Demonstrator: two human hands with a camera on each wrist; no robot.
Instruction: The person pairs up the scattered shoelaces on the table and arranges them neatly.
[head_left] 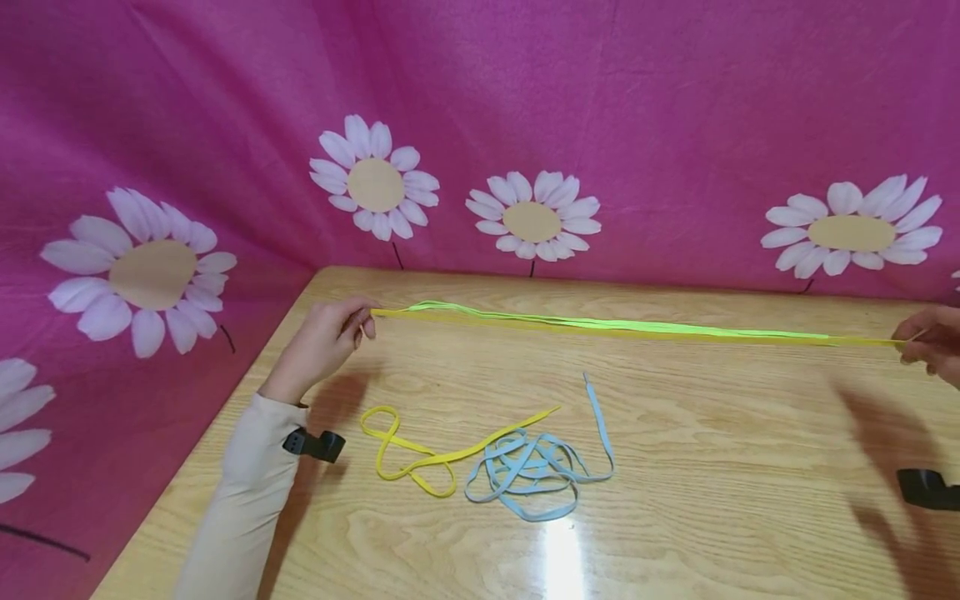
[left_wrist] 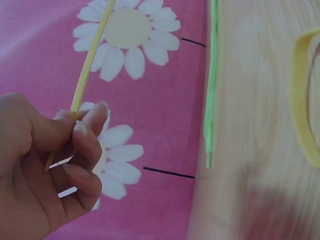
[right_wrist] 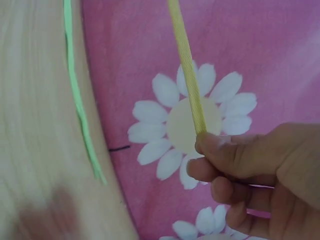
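Left hand (head_left: 318,346), head view: left of centre in the frame; thumb and fingers pinch one end of the taut yellow lace (head_left: 862,340);
Right hand (head_left: 937,337), head view: cut by the right edge of the frame; pinches the lace's other end;
Taut yellow lace, head view: crosses the middle of the frame from hand to hand, sloping slightly down to the right; nearly straight;
Green lace (head_left: 652,327), head view: several strands together, along almost the same line in the middle of the frame;
Loose yellow lace (head_left: 450,457), head view: looped on the table (head_left: 712,483) in the lower middle; its right end reaches the blue lace (head_left: 536,475), heaped just beside it; whether they touch I cannot tell;
Yellow end, left wrist view: pinched at the left of the frame, a short tail below the grip; green lies on the wood at upper right, apart from it;
Yellow end, right wrist view: pinched at lower right between thumb and forefinger, other fingers curled; green lies at upper left;
Step in hand: pulling the lace straight, as I judge it;
Next move: would call for even tension, both pinches level, and lining the lace up beside the green before either lets go.
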